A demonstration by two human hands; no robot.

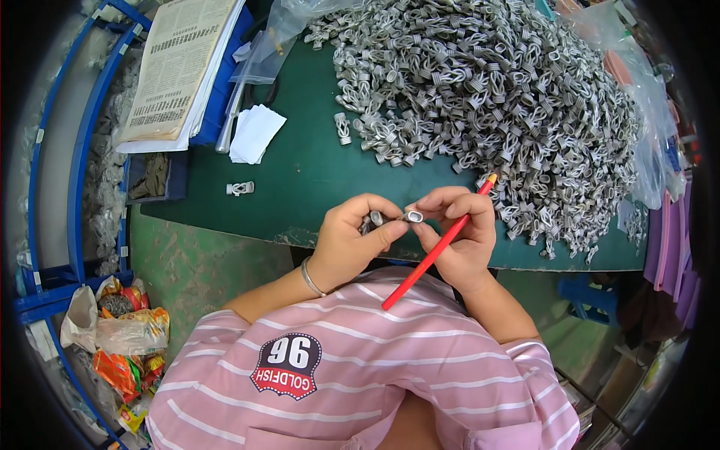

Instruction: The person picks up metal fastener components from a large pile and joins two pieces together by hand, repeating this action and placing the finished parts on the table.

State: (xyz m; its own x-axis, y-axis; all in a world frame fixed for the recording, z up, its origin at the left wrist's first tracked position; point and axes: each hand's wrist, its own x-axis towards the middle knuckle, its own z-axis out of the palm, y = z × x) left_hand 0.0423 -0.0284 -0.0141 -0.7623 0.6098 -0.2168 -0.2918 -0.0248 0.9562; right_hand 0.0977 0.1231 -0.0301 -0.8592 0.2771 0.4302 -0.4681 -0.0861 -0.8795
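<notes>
My left hand (346,241) is closed at the table's near edge, its thumb and fingers around small grey metal parts (376,218). Close beside it, my right hand (463,251) pinches another small grey metal part (414,217) whose oval open end faces up. The fingertips of both hands nearly meet there. A red pencil (429,265) with a yellow tip lies slantwise across my right hand, tucked between its fingers. Beyond my hands rises a large heap of like parts (480,82), ribbed at one end and looped at the other.
Two lone parts (240,189) (343,129) lie apart on the green table (315,169). White paper slips (256,135) and a printed sheet stack (180,64) are at left. A blue rack (79,172), colourful packets (124,337) and a blue stool (589,298) stand around.
</notes>
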